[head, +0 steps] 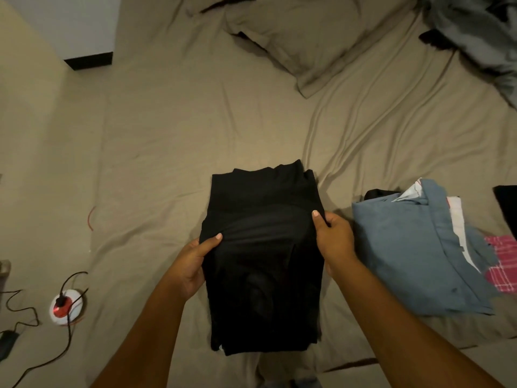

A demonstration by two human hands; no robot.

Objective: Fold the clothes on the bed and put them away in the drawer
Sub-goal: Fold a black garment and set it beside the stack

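On bed (167,135): L hand (193,264), R hand (334,239), thumbs atop blk garment (263,281).

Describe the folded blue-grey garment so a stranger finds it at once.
Start at the tan-sheeted bed. On its near right side, just past the right hand, lies the folded blue-grey garment. It is the blue one, atop pink checked cloth; the folded black garment beside it is held.

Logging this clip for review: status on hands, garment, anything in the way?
Left hand, right hand: each gripping a side of the folded black fabric garment. Tan bed sheet beneath it. Folded blue-grey garment to its right, apart.
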